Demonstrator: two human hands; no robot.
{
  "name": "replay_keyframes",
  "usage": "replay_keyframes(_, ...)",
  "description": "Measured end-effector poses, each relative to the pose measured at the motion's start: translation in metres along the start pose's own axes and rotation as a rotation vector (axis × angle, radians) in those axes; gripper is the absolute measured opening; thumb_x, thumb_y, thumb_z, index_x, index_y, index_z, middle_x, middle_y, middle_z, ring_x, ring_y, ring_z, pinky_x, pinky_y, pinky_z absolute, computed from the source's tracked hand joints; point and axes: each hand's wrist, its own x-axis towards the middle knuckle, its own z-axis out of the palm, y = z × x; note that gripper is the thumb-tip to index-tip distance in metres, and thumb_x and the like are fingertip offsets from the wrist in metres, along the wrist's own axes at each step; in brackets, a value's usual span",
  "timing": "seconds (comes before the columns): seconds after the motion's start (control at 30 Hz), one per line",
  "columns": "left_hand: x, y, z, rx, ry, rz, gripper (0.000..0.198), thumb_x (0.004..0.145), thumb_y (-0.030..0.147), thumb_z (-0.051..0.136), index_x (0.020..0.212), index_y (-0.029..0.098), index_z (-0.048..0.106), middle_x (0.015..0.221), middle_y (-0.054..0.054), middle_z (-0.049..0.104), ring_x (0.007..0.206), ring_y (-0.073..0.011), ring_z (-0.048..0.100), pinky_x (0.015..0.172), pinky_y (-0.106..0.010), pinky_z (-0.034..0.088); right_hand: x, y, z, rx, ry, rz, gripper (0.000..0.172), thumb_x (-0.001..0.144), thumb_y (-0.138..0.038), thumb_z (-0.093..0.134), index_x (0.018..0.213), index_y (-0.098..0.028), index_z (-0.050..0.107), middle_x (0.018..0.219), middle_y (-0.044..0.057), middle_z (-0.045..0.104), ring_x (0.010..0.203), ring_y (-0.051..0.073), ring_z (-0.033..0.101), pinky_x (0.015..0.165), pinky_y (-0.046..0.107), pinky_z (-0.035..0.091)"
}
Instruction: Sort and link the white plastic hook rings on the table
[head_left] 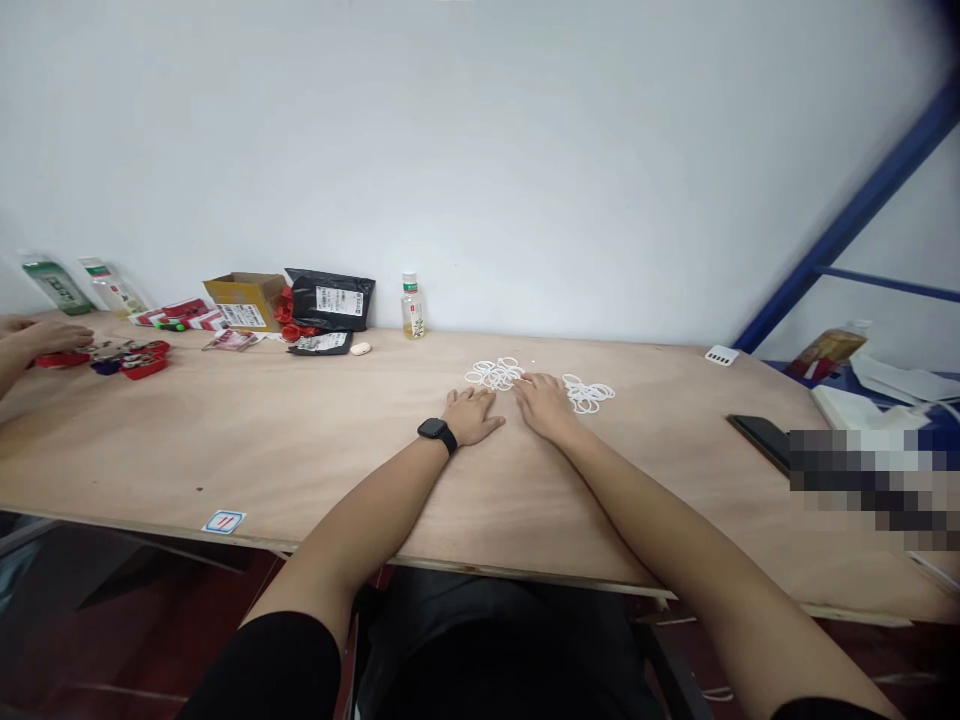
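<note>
Left hand (472, 416) and right hand (546, 405) rest by white loops (498, 377) on the worktop (300, 425), grips apart; lifting a loop would need pinching.

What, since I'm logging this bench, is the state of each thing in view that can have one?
Left hand: palm down, fingers extended.
Right hand: palm down, between the two piles.
Left pile of white rings: loose, overlapping.
Right pile of white rings: loose, overlapping.
Smartwatch: strapped on, screen dark.
Middle bottle: upright, capped, partly filled.
Cardboard box: top open.
</note>
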Motion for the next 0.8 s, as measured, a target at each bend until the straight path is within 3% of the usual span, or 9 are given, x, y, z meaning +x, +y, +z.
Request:
replay_keyframes(0.07,-0.001,0.002,0.0,0.017,0.028,0.0,0.061,0.089,0.063,0.036,0.137,0.026,0.043,0.149,-0.008,0.04,0.136,-0.0342,0.033,0.109,-0.062,0.019,0.01,-0.012,0.008,-0.033,-0.021,-0.028,0.045,0.095,-0.034,0.038,0.137,-0.021,0.047,0.143,0.012,0.046,0.13,0.03,0.037,0.108,0.047,0.022)
replay_keyframes(0.13,-0.003,0.003,0.0,0.022,0.068,-0.011,0.061,0.088,0.062,0.039,0.136,0.024,0.043,0.146,-0.01,0.044,0.134,-0.032,0.036,0.11,-0.059,0.02,0.023,-0.017,0.017,-0.06,-0.056,0.036,0.053,0.095,-0.045,0.034,0.143,-0.022,0.039,0.15,0.013,0.036,0.135,0.033,0.03,0.11,0.051,0.015)
replay_keyframes(0.27,-0.005,0.006,-0.001,0.018,0.154,-0.133,0.079,0.081,0.068,0.047,0.142,0.019,0.034,0.145,-0.015,0.043,0.134,-0.0327,0.035,0.111,-0.055,0.02,0.056,-0.014,0.035,-0.028,-0.167,0.198,0.072,0.091,-0.066,0.023,0.15,-0.024,0.026,0.156,0.015,0.024,0.139,0.039,0.022,0.109,0.059,0.008)
replay_keyframes(0.37,-0.006,0.006,-0.001,0.017,0.173,-0.199,0.091,0.076,0.072,0.05,0.144,0.017,0.028,0.149,-0.016,0.036,0.139,-0.0354,0.027,0.112,-0.055,0.019,0.081,-0.009,0.045,0.062,-0.253,0.262,0.082,0.086,-0.075,0.021,0.151,-0.024,0.024,0.157,0.017,0.018,0.141,0.041,0.018,0.108,0.063,0.007)
replay_keyframes(0.43,-0.007,0.006,-0.001,-0.004,0.177,-0.209,0.098,0.072,0.075,0.052,0.146,0.017,0.025,0.152,-0.017,0.031,0.141,-0.0367,0.023,0.113,-0.055,0.018,0.093,-0.008,0.049,0.149,-0.307,0.271,0.085,0.084,-0.077,0.024,0.149,-0.023,0.031,0.155,0.02,0.023,0.139,0.042,0.022,0.106,0.066,0.01)
replay_keyframes(0.57,-0.007,0.001,-0.003,-0.047,0.18,-0.225,0.108,0.066,0.079,0.056,0.148,0.017,0.021,0.154,-0.019,0.026,0.143,-0.0393,0.018,0.113,-0.057,0.016,0.1,-0.015,0.053,0.272,-0.387,0.196,0.068,0.089,-0.069,0.031,0.14,-0.028,0.046,0.151,0.018,0.034,0.137,0.04,0.029,0.102,0.068,0.021)
replay_keyframes(0.8,-0.007,-0.006,-0.008,-0.051,0.176,-0.224,0.114,0.059,0.079,0.063,0.146,0.016,0.024,0.155,-0.02,0.022,0.144,-0.0406,0.014,0.112,-0.06,0.014,0.064,-0.04,0.041,0.327,-0.253,-0.114,0.04,0.093,-0.041,0.046,0.127,-0.025,0.059,0.14,0.012,0.049,0.13,0.026,0.043,0.106,0.044,0.033)
